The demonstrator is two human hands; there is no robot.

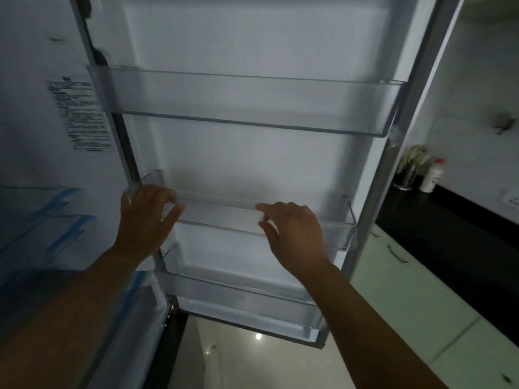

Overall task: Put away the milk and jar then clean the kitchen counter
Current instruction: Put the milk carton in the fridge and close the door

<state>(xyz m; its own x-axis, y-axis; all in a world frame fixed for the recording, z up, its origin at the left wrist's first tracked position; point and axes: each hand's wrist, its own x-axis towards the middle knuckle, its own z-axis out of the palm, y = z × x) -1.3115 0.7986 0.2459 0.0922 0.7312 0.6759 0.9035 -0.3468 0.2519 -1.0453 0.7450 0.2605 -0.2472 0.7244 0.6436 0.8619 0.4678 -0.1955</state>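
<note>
The fridge door (pixel 252 158) stands open in front of me, and the view is dim. Its three clear door shelves hold nothing that I can see. My left hand (pixel 143 220) curls over the left end of the middle door shelf (pixel 224 220), with the thumb under the front rim. My right hand (pixel 292 234) pinches the same shelf's front rim near its middle. A white bottle with a red cap (pixel 431 175) stands far right on the black kitchen counter (pixel 449 220). No jar is in view.
The upper door shelf (pixel 252 105) and the lower door shelf (pixel 238 293) sit above and below my hands. The fridge interior (pixel 42 220) is at left. A utensil holder (pixel 407 175) stands beside the bottle. Pale cabinet fronts (pixel 421 290) and glossy floor tiles (pixel 252 355) lie below.
</note>
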